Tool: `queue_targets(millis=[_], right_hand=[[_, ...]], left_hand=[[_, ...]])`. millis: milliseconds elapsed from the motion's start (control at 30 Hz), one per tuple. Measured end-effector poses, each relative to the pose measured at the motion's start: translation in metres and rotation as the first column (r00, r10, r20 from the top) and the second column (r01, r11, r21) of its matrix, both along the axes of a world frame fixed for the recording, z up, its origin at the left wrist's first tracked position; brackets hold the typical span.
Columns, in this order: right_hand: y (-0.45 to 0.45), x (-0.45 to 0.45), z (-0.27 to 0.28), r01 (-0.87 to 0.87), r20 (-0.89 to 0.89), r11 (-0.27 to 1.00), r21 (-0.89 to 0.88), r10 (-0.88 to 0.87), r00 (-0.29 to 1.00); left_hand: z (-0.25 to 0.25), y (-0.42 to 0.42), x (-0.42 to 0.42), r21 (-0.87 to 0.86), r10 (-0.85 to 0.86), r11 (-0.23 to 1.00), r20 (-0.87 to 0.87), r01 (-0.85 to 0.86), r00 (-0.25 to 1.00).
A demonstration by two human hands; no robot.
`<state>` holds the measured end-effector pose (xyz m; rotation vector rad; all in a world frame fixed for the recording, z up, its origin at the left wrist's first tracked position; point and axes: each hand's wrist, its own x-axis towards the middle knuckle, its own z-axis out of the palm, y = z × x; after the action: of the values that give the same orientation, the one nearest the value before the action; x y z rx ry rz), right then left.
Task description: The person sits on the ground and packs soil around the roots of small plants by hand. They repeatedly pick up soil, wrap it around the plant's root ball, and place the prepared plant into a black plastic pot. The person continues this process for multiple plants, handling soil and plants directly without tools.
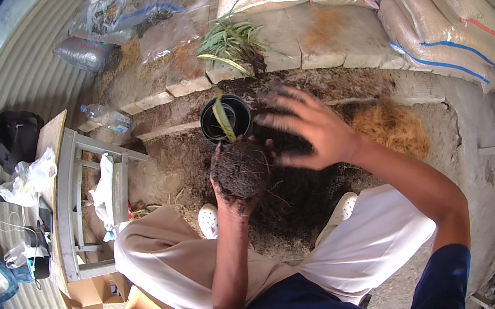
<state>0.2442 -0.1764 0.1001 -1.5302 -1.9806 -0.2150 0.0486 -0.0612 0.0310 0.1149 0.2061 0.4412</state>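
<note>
My left hand (pixel 236 204) cups a ball of dark soil (pixel 241 168) from underneath, with fingertips showing past its far side. Loose roots or fibres stick out of the ball. A yellow-edged green leaf (pixel 222 116) rises from its far left side and crosses in front of a black plastic pot (pixel 206 119). The pot stands on the ground just beyond the ball. My right hand (pixel 311 130), blurred and dirty with soil, is spread in the air to the right of the pot, holding nothing. Dark loose soil (pixel 299 191) lies on the ground below my hands.
Long-leaved green plants (pixel 233 39) lie on the concrete ledge (pixel 289 36). Brown coconut fibre (pixel 395 128) is heaped to the right. Filled sacks (pixel 440 54) are stacked behind. Left are a plastic bottle (pixel 111 118) and a grey-framed table (pixel 72 205); cardboard boxes (pixel 148 307) stand near it.
</note>
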Motion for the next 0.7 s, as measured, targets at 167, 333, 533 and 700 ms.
queue_targets(millis=[167, 333, 533, 700], right_hand=[[0.02, 0.027, -0.06, 0.218, 0.061, 0.417, -0.882, -0.358, 0.932], [0.027, 0.037, -0.174, 0.325, 0.328, -0.052, -0.944, -0.111, 0.938], [0.058, 0.006, -0.301, 0.312, 0.079, 0.422, -0.851, -0.484, 0.871], [0.036, -0.02, -0.393, 0.673, 0.288, 0.645, -0.364, -0.609, 0.739]], left_hand=[[0.004, 0.032, -0.017, -0.037, 0.142, 0.989, 0.015, -0.141, 0.99], [0.003, 0.047, -0.034, -0.108, 0.184, 0.977, -0.015, -0.184, 0.983], [-0.014, 0.062, -0.06, -0.088, 0.277, 0.958, 0.02, -0.274, 0.961], [-0.018, 0.064, -0.056, -0.159, 0.289, 0.946, 0.016, -0.283, 0.957]])
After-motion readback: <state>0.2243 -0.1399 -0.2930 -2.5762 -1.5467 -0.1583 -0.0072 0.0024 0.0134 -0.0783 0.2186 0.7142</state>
